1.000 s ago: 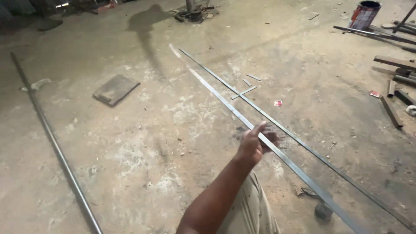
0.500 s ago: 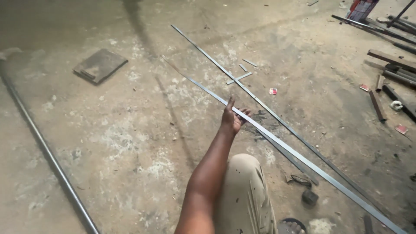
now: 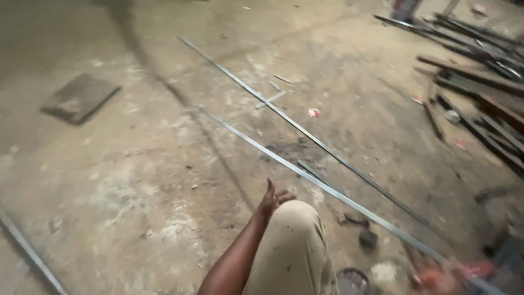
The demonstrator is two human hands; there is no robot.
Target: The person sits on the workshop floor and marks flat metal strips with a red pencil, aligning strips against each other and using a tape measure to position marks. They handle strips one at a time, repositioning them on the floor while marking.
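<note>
Concrete floor point(image 3: 136, 180) fills most of what I see, dusty and stained. The long flat steel strip point(image 3: 305, 177) runs slantwise across it, and I'll place everything off that. A 2nd long strip point(image 3: 284, 117) lies just beyond it, roughly parallel. Far past both, top right, there's a pile of dark bars point(image 3: 480, 82). A flat dark plate point(image 3: 80, 97) sits well away, upper left. My knee point(image 3: 292, 246) is just on the near side, and my left hand point(image 3: 271, 198) hovers beside the strip, fingers loosely spread, holding nothing.

Two long metal strips point(image 3: 305, 131), one flat plate point(image 3: 80, 97), one hand point(image 3: 271, 199)
</note>
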